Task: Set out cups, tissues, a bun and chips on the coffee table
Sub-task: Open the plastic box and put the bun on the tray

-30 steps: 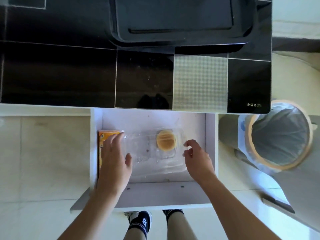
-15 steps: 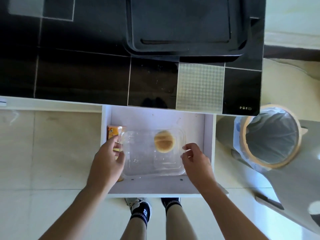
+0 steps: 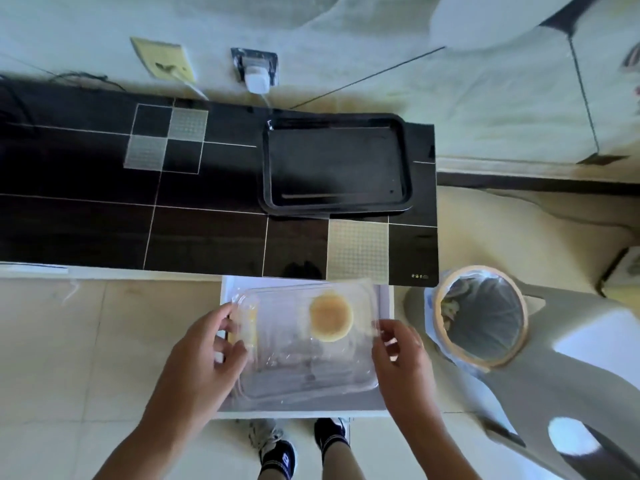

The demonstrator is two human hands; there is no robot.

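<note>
Hands are gripping the clear box for me: left hand pinching its left end, right hand its right. Its long axis is running between them above the open drawer, bun sitting nearer the right hand, black tray waiting straight ahead.

The coffee table has a glossy black top with thin white lines and a few pale grey squares of fine grid pattern, and the tray on it is black too. The bun is golden brown with a paler edge, inside a clear container over a white drawer. The bin has a tan rim and a translucent bluish-grey bag.
</note>
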